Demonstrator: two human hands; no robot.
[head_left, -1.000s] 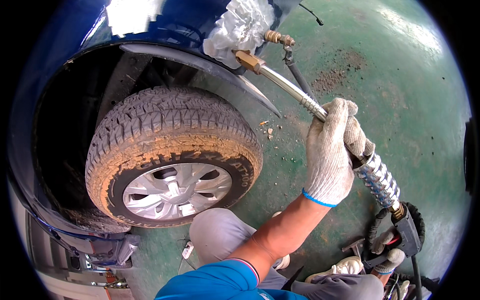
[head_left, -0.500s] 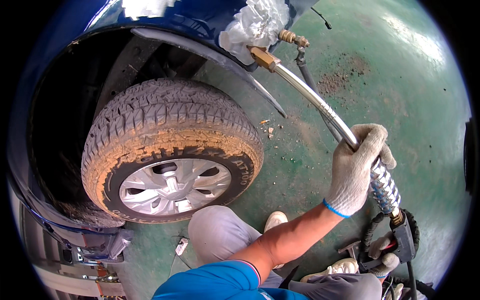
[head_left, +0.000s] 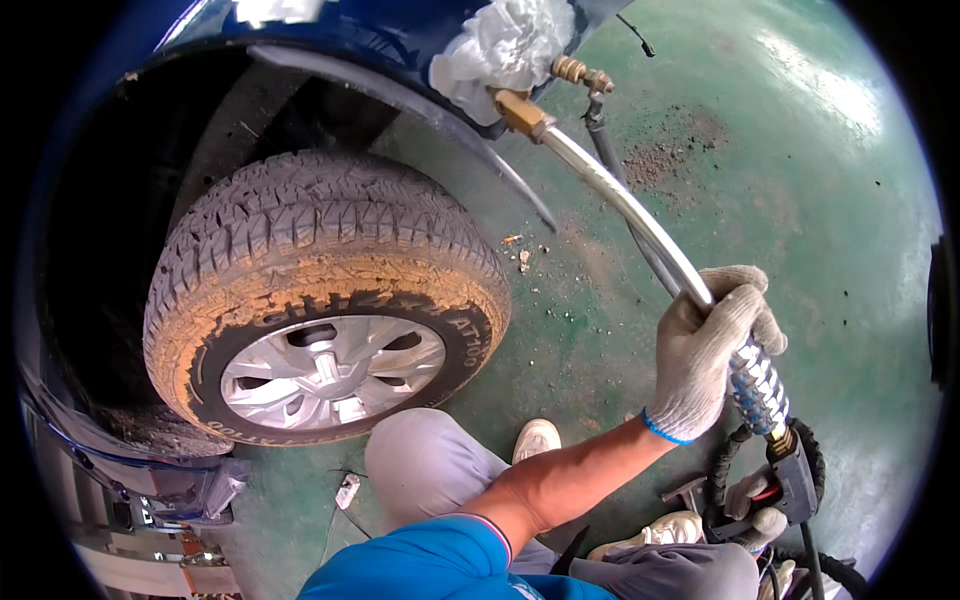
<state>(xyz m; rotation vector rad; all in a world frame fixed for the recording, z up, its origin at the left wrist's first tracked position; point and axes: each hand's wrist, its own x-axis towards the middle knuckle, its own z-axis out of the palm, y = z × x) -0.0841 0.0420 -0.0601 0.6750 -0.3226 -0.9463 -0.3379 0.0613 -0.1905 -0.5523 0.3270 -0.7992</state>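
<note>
My left hand [head_left: 710, 355], in a knitted glove, is closed around the long metal rod [head_left: 615, 205] of a pulling tool, just above its knurled sleeve [head_left: 760, 400]. The rod's brass end [head_left: 520, 112] meets crumpled white material [head_left: 500, 50] on the blue car panel [head_left: 390, 30]. A second brass fitting [head_left: 578, 73] with a dark hose sits beside it. At the lower right my right gloved hand [head_left: 762, 525] grips the grey trigger handle [head_left: 790, 480] at the tool's lower end; some fingers are hidden.
A muddy tyre with a silver wheel [head_left: 332, 370] stands in the wheel arch. Around my knees and shoes on the green floor [head_left: 810, 230] lie dark hoses [head_left: 815, 560], a hammer-like metal tool [head_left: 683, 492], a small white object [head_left: 348, 490] and scattered grit.
My left hand has moved down and to the right along the tool, uncovering more of the rod. The whole view has shifted slightly.
</note>
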